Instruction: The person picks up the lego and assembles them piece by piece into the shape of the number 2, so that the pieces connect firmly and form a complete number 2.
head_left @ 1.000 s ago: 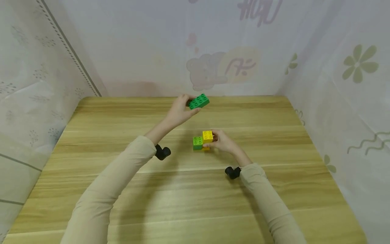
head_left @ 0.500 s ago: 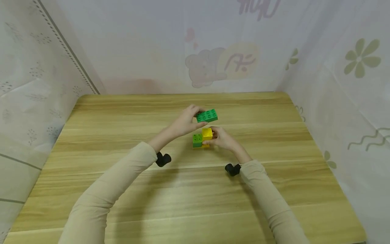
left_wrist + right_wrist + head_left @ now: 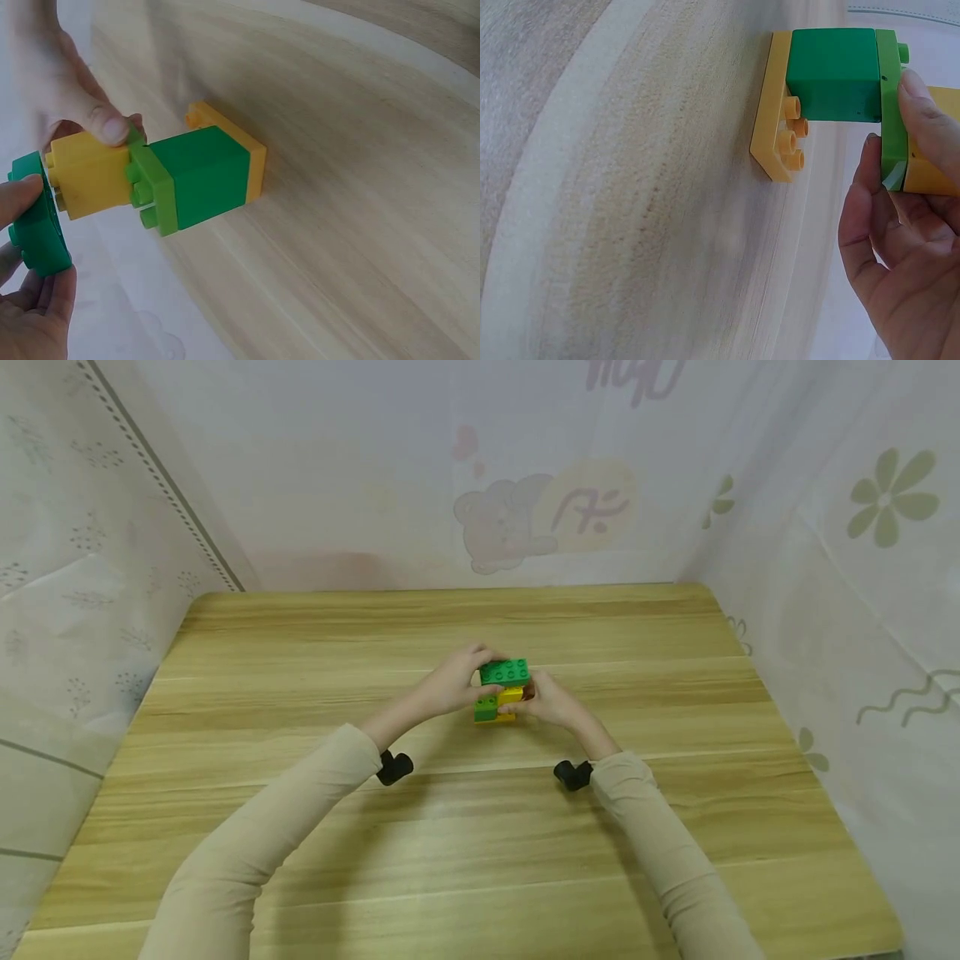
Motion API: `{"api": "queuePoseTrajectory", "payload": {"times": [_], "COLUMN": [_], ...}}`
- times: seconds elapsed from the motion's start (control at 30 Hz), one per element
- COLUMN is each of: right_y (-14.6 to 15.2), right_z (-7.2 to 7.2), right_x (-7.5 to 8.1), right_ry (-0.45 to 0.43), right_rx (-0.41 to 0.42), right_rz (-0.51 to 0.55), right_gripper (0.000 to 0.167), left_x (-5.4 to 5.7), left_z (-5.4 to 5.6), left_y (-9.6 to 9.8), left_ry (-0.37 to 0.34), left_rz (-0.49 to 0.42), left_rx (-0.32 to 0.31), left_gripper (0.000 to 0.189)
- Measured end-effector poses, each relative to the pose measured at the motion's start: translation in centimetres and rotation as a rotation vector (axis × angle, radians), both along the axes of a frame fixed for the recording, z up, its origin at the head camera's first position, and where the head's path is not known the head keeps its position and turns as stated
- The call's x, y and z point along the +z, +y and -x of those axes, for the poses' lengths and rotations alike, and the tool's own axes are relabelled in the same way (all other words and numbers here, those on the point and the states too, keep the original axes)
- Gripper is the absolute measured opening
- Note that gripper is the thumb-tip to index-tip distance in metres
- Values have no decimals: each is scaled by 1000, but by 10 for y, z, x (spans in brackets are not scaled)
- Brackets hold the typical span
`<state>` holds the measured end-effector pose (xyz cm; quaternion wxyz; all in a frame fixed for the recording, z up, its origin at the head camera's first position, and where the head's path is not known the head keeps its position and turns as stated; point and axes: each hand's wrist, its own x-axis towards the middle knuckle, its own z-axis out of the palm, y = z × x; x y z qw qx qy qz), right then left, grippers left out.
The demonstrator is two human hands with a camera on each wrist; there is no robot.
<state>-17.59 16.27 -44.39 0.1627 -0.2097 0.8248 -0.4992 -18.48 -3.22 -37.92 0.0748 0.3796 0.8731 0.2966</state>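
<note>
In the head view my left hand (image 3: 452, 682) pinches a green building brick (image 3: 505, 672) between thumb and fingers. This brick (image 3: 41, 221) is right at the studs of a yellow brick (image 3: 91, 176), the top of a small stack. Below that lie a light green plate (image 3: 160, 189), a dark green block (image 3: 206, 174) and a yellow-orange base plate (image 3: 256, 159) on the table. My right hand (image 3: 553, 700) grips the stack at its upper part; in the right wrist view its thumb and fingers hold the light green plate (image 3: 892, 112) beside the yellow brick.
The wood-grain table (image 3: 465, 852) reaches back to a pale printed cloth (image 3: 360, 468), which also hangs at both sides. A black wrist-camera mount (image 3: 395, 768) sits by the left cuff and another black mount (image 3: 573, 775) by the right cuff.
My left hand has brought the green brick nearer and down, from behind the stack to over the yellow brick, turning it straighter. The right hand stays on the stack.
</note>
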Motion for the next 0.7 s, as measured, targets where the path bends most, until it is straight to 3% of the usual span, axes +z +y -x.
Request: {"api": "queuePoseTrajectory", "payload": {"times": [0.37,0.7], "right_y": [0,0], "right_z": [0,0], "right_x": [1,3], "right_ry": [-32,-7], "right_rx": [12,-5], "right_rz": [25,-27], "right_gripper": [46,38], "left_x": [-4,2], "left_z": [-2,-5], "left_y": [-4,-5], "left_ry": [14,38], "left_rz": [5,59], "left_rx": [-8,-6], "left_gripper": [43,43]}}
